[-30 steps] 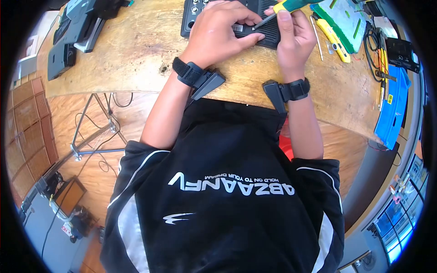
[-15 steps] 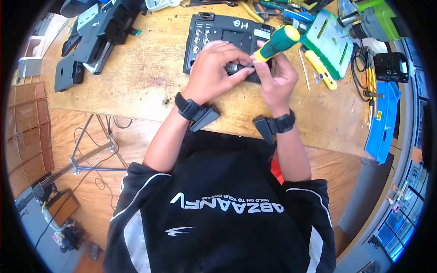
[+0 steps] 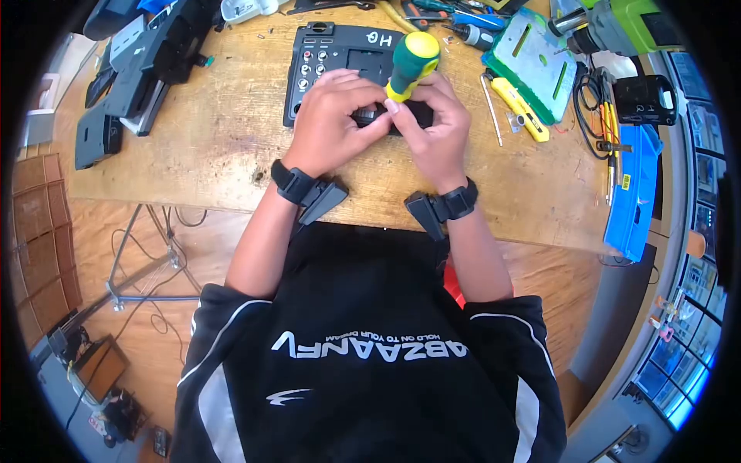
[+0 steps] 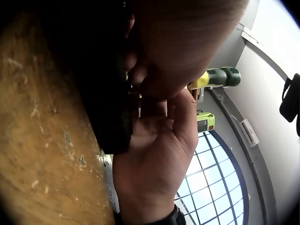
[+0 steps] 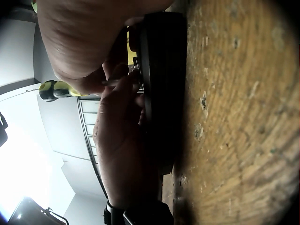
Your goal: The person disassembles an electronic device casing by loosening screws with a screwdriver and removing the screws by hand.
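Observation:
A screwdriver with a green and yellow handle stands nearly upright over a black electronic device lying on the bench. My right hand grips its lower yellow part, the thumb lying along the near side. From the other side my left hand reaches over the device, its thumb and forefinger closing in on the shaft. Fingertips pinch around the thin metal shaft in the right wrist view. The tip is hidden behind the fingers. Round sockets and white lettering mark the device's upturned face.
To the right lie a yellow cutter, a thin rod, a green-and-white tray and a green power drill. A blue bin stands at the bench's right edge. Black equipment is heaped at left.
The screwdriver has swung from a low slant to nearly upright, its handle rising into view. My right hand has moved in toward the left one. The head view has shifted, showing more bench.

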Motion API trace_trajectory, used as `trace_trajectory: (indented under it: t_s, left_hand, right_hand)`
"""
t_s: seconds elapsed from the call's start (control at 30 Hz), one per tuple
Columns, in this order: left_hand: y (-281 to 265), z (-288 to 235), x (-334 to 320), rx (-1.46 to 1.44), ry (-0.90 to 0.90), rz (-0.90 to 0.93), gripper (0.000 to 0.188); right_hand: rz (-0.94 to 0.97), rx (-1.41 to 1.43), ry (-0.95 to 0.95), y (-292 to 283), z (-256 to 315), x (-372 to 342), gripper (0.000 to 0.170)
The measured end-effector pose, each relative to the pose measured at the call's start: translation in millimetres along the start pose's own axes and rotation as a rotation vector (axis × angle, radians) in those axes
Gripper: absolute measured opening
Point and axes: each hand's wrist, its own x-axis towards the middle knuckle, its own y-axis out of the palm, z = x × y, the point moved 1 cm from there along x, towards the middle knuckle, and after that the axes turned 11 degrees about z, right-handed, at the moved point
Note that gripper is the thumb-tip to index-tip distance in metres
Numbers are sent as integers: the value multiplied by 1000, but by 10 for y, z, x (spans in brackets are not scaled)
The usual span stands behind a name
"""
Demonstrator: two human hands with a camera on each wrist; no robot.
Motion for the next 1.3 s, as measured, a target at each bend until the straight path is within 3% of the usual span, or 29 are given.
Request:
trace_trajectory:
  t_s: [0.17,0.4,0.8,0.87,0.9,1.3]
  left_hand:
    - [5,-21,-21,-18,-88,-18,18]
    - [16,45,-69,-24,-132,61,17]
    - [33,55,-38,-59,-69,22,17]
    - [43,67,-48,-21,-44,9,16]
    - [41,52,-46,-21,-44,10,16]
    - [36,36,-23,-63,-91,-24,15]
  right_hand:
    - [-14,97,7,27,-87,-17,23]
    - [42,7,-4,-26,-83,-20,21]
    - [-37,212,114,23,-15,-13,16]
    - [36,25,-57,-14,-19,22,15]
    - [36,25,-56,-22,-22,15,15]
    - [-25,130,58,20,-102,-34,16]
